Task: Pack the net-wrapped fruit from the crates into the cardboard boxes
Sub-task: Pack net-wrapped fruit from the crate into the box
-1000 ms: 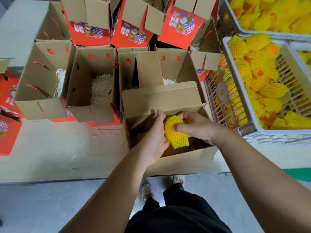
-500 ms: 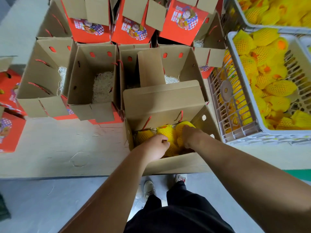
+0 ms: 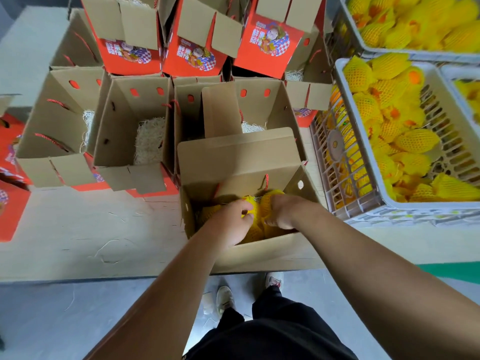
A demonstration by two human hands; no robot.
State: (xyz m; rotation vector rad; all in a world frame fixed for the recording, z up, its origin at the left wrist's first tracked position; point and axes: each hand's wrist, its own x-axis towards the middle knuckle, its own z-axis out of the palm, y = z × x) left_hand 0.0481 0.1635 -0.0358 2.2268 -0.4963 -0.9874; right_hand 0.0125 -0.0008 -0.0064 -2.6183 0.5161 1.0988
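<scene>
Left hand (image 3: 230,224): inside the nearest cardboard box (image 3: 259,253), fingers curled in a narrow grip that pinches the yellow netting of a net-wrapped fruit (image 3: 250,203).
Right hand (image 3: 281,213): in the same box, just beside the left hand, fingers curled down onto another wrapped fruit (image 3: 268,201); whether its grip holds the fruit or only presses on it, I cannot tell.
Fruit in the box: several yellow-netted pieces lie packed together under both hands.
Crates: two white crates (image 3: 368,157) on the right, heaped with netted fruit (image 3: 415,140).
Other boxes: open boxes (image 3: 130,141) with pale shredded padding (image 3: 149,141) stand behind on the tabletop (image 3: 78,235).
Back row: red printed boxes (image 3: 262,45).
</scene>
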